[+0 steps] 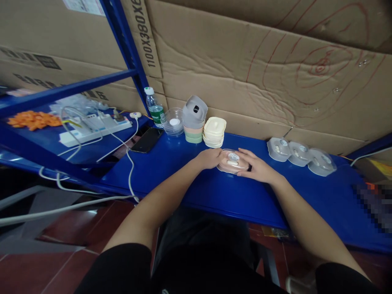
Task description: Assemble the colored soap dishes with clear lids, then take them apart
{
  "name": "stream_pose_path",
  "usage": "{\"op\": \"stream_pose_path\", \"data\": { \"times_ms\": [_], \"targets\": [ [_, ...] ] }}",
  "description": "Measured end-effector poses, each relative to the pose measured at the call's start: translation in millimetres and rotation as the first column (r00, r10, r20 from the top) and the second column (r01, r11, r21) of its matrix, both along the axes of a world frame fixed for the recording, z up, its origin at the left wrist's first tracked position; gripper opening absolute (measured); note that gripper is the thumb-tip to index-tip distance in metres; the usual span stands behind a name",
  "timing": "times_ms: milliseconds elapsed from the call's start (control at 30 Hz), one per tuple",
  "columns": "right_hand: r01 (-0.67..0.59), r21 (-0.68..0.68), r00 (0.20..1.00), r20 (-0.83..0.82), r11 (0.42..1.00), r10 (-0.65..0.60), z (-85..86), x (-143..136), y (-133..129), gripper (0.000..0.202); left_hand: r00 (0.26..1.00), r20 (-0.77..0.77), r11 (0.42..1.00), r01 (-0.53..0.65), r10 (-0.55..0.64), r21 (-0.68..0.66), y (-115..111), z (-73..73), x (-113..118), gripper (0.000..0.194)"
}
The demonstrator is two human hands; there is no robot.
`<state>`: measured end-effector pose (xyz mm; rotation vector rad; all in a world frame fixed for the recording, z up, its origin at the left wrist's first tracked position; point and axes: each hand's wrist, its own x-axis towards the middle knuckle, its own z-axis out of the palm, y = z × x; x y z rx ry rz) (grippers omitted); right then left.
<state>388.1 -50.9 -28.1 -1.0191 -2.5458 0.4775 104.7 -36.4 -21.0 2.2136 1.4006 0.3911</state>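
Observation:
A pink lidded container (232,165) with a clear cover and a round white label lies on the blue tabletop in front of me. At its left edge my left hand (210,158) grips it, the fingers partly hidden. On the opposite side my right hand (256,166) holds it, thumb at the near edge and fingers over the far edge. Just behind are a stack of cream lids (214,131) and a stack of bowls with a grey one (195,112) on top.
Several grey containers with clear covers (278,149) stand in a row at the right. Leftward are clear plastic covers (173,122), a water bottle (154,108), a black phone (147,140) and a power strip (94,130) with white cables. Cardboard (245,73) walls the back.

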Motion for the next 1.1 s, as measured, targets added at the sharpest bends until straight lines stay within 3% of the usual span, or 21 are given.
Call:
{"op": "stream_pose_path", "data": {
  "times_ms": [233,567,967,1100],
  "targets": [
    [0.058,0.015,0.996,0.061,0.998,-0.059,4.4,-5,-4,0.094,0.998,0.051,0.999,0.032,-0.035,0.043,0,-1.9,-1,0.061],
    [0.065,0.208,0.983,0.155,0.976,-0.099,-1.2,-15,-6,0.089,0.997,0.056,0.996,-0.06,0.057,0.065,0,-3.1,3,0.06],
    [0.08,0.091,0.996,0.039,0.993,-0.084,0.0,-14,-3,0.094,0.998,0.016,0.994,-0.069,0.068,0.09,0,-3.9,5,0.058],
    [0.072,0.11,0.995,0.058,0.991,-0.078,-0.5,-15,-4,0.093,0.998,0.012,0.993,-0.06,0.059,0.104,0,-4.6,6,0.057]
  ]
}}
